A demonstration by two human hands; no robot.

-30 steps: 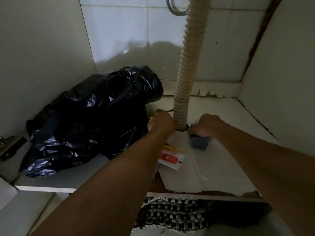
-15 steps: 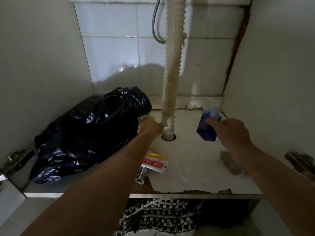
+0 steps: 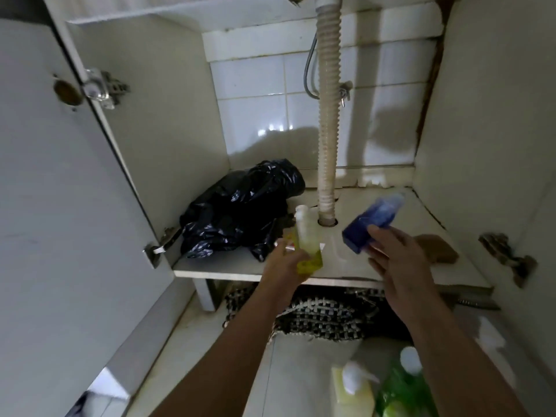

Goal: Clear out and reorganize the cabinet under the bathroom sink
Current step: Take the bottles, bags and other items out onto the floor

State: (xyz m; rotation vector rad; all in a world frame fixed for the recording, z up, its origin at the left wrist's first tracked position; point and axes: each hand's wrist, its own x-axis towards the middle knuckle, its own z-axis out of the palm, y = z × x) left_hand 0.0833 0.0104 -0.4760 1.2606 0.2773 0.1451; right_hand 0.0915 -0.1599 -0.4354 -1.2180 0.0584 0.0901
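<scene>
Left of the fingers, a crumpled black bag (image 3: 243,206) on the cabinet floor (image 3: 421,218). Left hand (image 3: 285,263) reached forward, fingers (image 3: 301,261) wrapped round the base of a yellow bottle (image 3: 307,239), long axis near upright, white cap away and up. Beyond both hands, a ribbed drain hose (image 3: 328,130). Right hand (image 3: 400,260) extended, fingertips (image 3: 374,233) pinching the near end of a blue bottle (image 3: 370,222), long axis tilted, top up and right. No label readable, blurred.
</scene>
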